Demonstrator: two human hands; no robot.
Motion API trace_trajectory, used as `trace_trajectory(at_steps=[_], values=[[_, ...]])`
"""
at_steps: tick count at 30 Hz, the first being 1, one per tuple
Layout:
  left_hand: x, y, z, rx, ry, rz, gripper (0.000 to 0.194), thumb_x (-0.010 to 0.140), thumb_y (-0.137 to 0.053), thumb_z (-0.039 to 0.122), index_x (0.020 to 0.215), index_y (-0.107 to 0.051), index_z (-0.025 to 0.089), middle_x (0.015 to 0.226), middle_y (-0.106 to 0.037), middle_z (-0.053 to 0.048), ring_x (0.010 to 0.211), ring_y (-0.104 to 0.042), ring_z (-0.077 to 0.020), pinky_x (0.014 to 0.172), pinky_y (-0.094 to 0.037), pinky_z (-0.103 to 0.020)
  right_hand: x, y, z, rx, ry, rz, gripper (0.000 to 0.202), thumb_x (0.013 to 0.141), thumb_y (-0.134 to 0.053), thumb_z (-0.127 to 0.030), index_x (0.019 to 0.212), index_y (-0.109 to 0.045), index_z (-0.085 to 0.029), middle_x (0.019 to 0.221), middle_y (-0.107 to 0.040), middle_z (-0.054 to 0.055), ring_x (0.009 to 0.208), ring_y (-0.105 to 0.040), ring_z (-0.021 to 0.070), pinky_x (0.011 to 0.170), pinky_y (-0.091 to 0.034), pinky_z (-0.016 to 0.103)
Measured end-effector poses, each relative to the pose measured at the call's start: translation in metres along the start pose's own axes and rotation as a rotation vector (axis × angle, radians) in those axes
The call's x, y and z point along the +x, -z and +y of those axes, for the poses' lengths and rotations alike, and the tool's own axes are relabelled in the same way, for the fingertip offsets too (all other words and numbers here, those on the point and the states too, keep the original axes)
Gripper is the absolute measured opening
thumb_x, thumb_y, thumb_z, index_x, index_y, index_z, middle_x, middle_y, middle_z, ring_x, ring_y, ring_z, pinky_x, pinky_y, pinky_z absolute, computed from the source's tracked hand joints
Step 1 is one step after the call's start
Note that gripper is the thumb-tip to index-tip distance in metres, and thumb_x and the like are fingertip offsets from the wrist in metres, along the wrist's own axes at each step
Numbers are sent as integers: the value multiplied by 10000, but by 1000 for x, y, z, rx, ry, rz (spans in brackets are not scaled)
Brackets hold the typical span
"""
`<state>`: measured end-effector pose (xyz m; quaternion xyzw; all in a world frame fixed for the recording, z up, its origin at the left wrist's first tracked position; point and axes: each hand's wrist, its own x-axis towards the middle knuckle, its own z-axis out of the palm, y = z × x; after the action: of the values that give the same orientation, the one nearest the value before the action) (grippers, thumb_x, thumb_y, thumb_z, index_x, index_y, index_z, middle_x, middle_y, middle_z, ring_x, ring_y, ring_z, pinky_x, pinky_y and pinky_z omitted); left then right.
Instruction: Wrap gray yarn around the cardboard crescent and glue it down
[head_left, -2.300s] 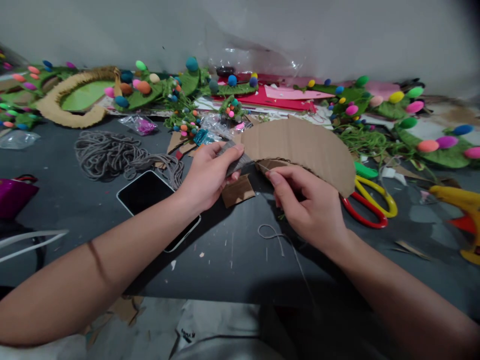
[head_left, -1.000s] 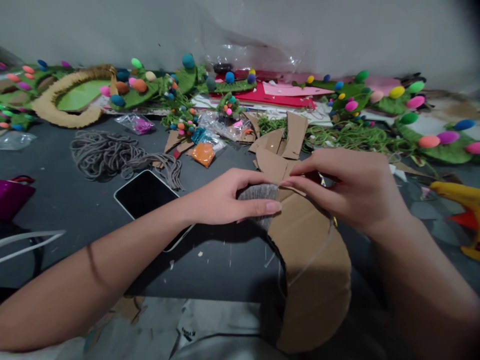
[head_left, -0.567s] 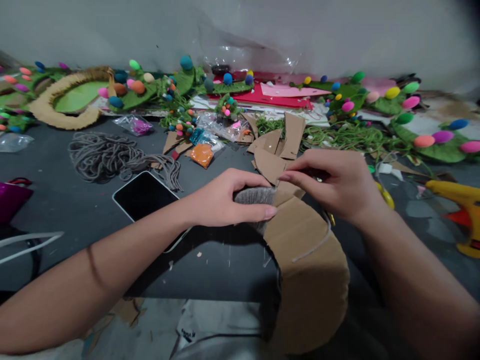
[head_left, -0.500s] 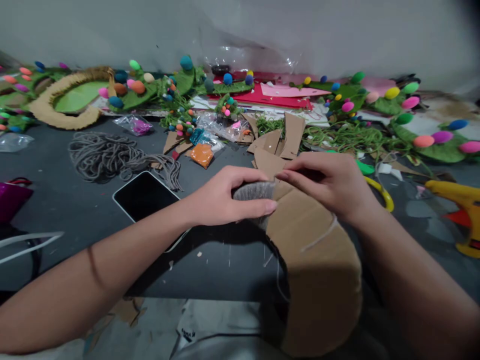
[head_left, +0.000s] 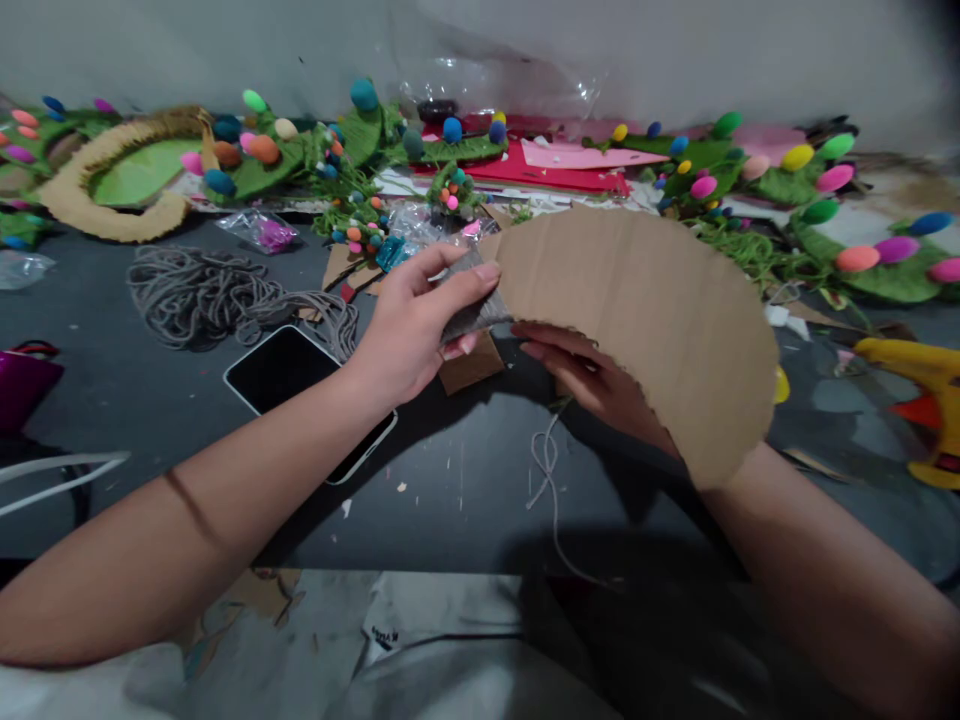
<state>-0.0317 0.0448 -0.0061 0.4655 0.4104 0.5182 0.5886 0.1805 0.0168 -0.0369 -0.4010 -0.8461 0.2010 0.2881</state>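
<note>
My left hand [head_left: 409, 325] is closed around the end of a curved cardboard piece [head_left: 622, 300], where grey yarn [head_left: 474, 300] is wound tightly about it. The rest of the cardboard is bare and arches up and to the right. My right hand [head_left: 600, 385] is under the cardboard, its fingers drawn together and pointing left toward the wrapped end; the cardboard covers part of it. A loose grey strand [head_left: 553, 460] hangs from beside that hand down over the table, and the hand is closed on the yarn.
A heap of grey yarn [head_left: 202, 295] and a phone [head_left: 296, 375] lie left on the dark table [head_left: 450, 500]. A yellow glue gun [head_left: 922, 390] is at right. Along the wall stand green leaf shapes [head_left: 847, 260] with coloured balls and a tan wrapped crescent [head_left: 112, 190].
The cardboard has swung upward and now arches over the right hand. My right hand has moved from above the cardboard to beneath it. My left hand has risen slightly leftward, still gripping the wrapped end.
</note>
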Motion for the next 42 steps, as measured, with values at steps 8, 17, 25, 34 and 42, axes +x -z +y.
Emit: trace_trajectory(at_steps=[8,17,25,34,42], values=[[3,2,-1,13,23,110,219,811,-769,248,717,-584,177,667,-513,24,507,-450,-54,404,-350,-178,8,8,-20,-25,136,-18,313,1019,-512,-294,1247,-683,-164,1160,-749,108,1066,-701,205,937,-535,335],[5,4,0,63,59,149,214,817,-752,237,715,-576,172,630,-537,37,476,-487,-60,403,-365,-184,9,10,-54,164,-182,139,214,1000,-561,-318,1004,-719,-175,774,-692,7,635,-575,106,606,-436,229],[5,3,-1,3,18,125,187,826,-725,197,707,-583,170,627,-543,44,468,-492,-55,414,-389,-187,7,5,-51,290,-324,264,205,1013,-535,-361,1045,-646,-191,647,-557,-18,544,-491,100,491,-368,226],[5,3,-2,31,10,113,173,829,-719,228,728,-591,171,628,-529,38,468,-474,-60,421,-376,-187,5,2,-51,279,-336,266,169,1025,-505,-338,1071,-588,-198,655,-548,-38,533,-483,88,528,-360,240],[5,10,-5,190,-99,72,202,847,-724,284,728,-605,171,630,-505,29,508,-467,-74,430,-396,-183,6,10,-66,321,-314,75,164,1014,-520,-329,1025,-588,-181,610,-527,-57,512,-437,81,498,-343,234]])
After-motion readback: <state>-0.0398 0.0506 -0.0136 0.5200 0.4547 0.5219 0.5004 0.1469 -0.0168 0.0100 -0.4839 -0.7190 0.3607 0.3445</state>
